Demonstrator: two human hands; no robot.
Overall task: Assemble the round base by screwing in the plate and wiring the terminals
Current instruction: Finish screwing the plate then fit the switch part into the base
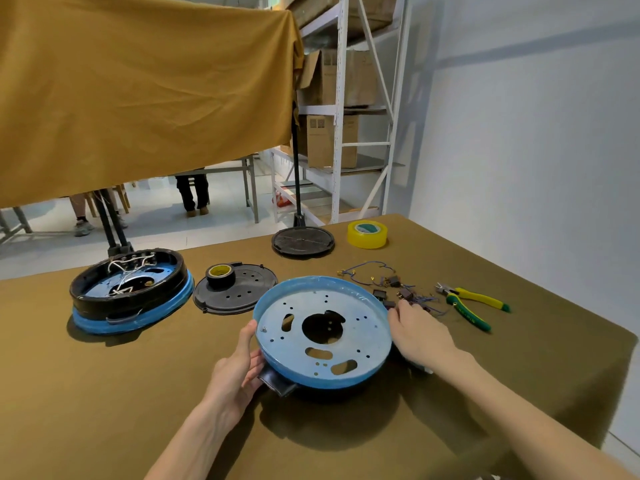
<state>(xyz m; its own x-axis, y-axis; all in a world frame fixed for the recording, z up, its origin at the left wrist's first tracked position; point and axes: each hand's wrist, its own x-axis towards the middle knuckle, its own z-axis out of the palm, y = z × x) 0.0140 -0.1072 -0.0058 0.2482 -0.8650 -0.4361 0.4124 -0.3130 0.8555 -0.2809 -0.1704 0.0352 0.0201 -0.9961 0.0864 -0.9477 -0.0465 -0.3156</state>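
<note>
Sitting tilted at the centre of the olive-brown cloth table (519,393): the round blue-rimmed base (323,336) with its perforated grey metal plate, near edge raised, black tab at 7 o'clock. Cupping its rim at 8 o'clock, the left hand (239,370), thumb up along the blue wall and fingers curling beneath; resting on the rim at 3 o'clock, the right hand (420,336), fingers loosely spread. Lying at 1 o'clock, the tangled blue wires with small black terminals (391,284); at 2 o'clock, yellow-and-green pliers (471,304); at 10 o'clock, a second wired black base (130,292) and a black perforated disc (235,289) carrying a black tape roll (220,274); at 12 o'clock, a black round cover (303,240) beside a yellow tape roll (367,233).
</note>
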